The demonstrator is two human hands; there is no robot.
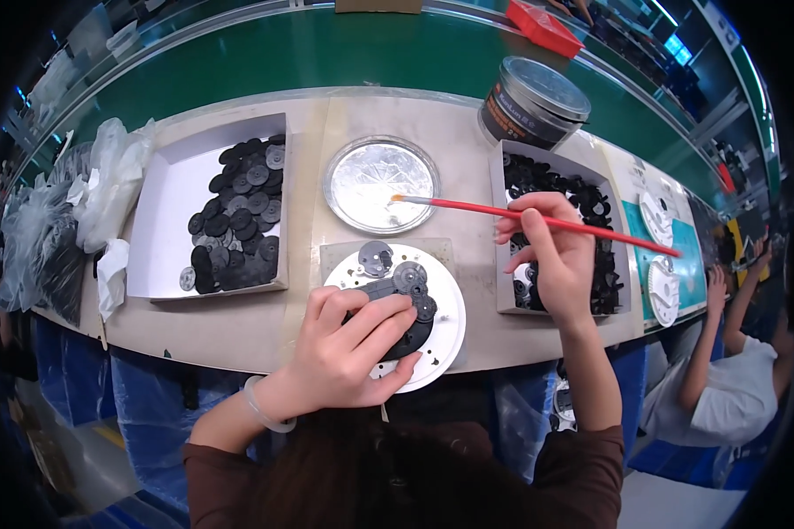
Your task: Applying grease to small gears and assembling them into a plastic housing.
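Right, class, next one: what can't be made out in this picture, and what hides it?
Head view: part of the dark gear mechanism, covered by the left hand.
Head view: some small black parts at right, behind the right hand.
Head view: whether the red brush touches the metal dish; the downward angle hides any gap.
Head view: the rest of the brown cardboard piece, cut off by the top edge.

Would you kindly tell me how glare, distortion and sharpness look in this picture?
In the head view, fisheye bending curves the worktable and green belt, with black around the rim; head view, pale glare on the metal lid and a blown-out lamp at upper right; head view, the left hand, right hand and red brush look fairly sharp, while the person at far right looks softer.
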